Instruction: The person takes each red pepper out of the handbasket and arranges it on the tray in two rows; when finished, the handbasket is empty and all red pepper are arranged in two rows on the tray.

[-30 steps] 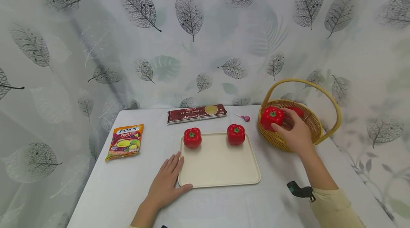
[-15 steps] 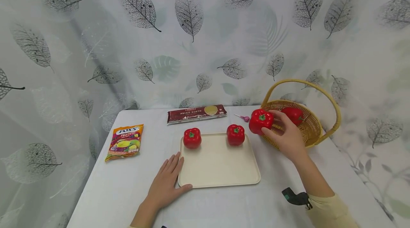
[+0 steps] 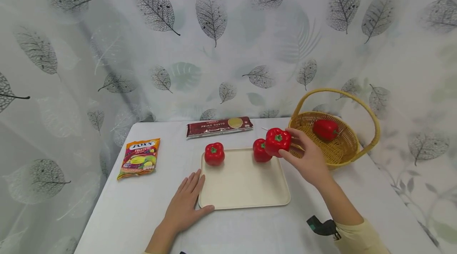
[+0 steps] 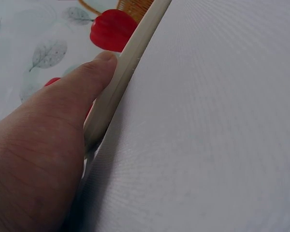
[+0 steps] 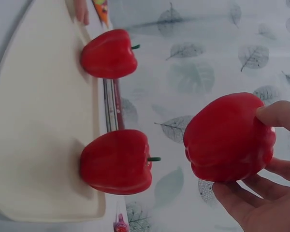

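Observation:
My right hand (image 3: pixel 307 159) grips a red bell pepper (image 3: pixel 277 143) between thumb and fingers, above the back right corner of a cream tray (image 3: pixel 244 186). In the right wrist view this held bell pepper (image 5: pixel 229 137) is apart from the two others. One red bell pepper (image 3: pixel 214 154) stands at the tray's back left corner. Another bell pepper (image 3: pixel 259 152) stands at the back right, partly hidden behind the held one in the head view. My left hand (image 3: pixel 186 204) lies against the tray's left side with fingers straight, its thumb (image 4: pixel 99 70) at the near rim.
A wicker basket (image 3: pixel 330 154) with a tall handle stands at the back right, one red bell pepper (image 3: pixel 325 129) inside. Behind the tray lies a long brown biscuit packet (image 3: pixel 219 127). An orange candy bag (image 3: pixel 139 158) is at left. A lollipop (image 5: pixel 120 224) lies near the tray.
My right hand has carried the bell pepper leftward from the basket to above the tray's back right corner, uncovering the pepper inside the basket. The left hand has stayed put.

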Available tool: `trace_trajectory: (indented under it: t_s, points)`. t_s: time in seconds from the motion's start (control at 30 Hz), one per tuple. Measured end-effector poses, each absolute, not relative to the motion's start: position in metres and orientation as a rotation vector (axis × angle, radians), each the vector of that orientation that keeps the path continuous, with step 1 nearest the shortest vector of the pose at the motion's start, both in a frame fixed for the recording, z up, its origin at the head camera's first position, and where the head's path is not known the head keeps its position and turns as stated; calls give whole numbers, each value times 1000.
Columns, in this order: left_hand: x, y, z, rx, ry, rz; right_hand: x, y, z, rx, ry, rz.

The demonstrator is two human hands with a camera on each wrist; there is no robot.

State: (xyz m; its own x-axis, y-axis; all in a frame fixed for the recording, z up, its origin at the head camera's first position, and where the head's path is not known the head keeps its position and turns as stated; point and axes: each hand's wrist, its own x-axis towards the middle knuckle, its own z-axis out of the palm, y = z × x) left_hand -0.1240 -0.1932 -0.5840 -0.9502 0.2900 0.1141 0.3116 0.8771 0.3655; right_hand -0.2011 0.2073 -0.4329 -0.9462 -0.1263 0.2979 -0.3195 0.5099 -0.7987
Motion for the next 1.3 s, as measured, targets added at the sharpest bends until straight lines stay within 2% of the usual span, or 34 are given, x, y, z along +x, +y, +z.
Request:
trace_trajectory:
  t_s: [1.3]
  points:
    - [-124,-192,-584,-467,-3003,-588,-172,151,-444,568,-2587,1549]
